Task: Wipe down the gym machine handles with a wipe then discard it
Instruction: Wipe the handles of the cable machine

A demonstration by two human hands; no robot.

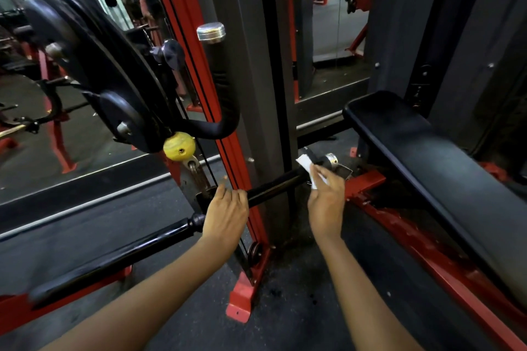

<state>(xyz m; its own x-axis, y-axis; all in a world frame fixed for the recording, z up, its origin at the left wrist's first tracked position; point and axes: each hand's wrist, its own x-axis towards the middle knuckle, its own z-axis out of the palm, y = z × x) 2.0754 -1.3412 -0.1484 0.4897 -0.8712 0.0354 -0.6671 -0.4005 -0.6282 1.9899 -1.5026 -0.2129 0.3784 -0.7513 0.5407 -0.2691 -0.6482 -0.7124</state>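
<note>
Two grasps: left hand round smooth black handle, right hand pinching crumpled white wipe.

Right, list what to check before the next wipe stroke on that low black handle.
1. The wipe held in the right hand: ok.
2. That wipe touching the low black handle: ok.
3. The left hand gripping that handle: ok.
4. The chrome end cap wiped: cannot tell.
5. The upper curved handle wiped: cannot tell.
</note>
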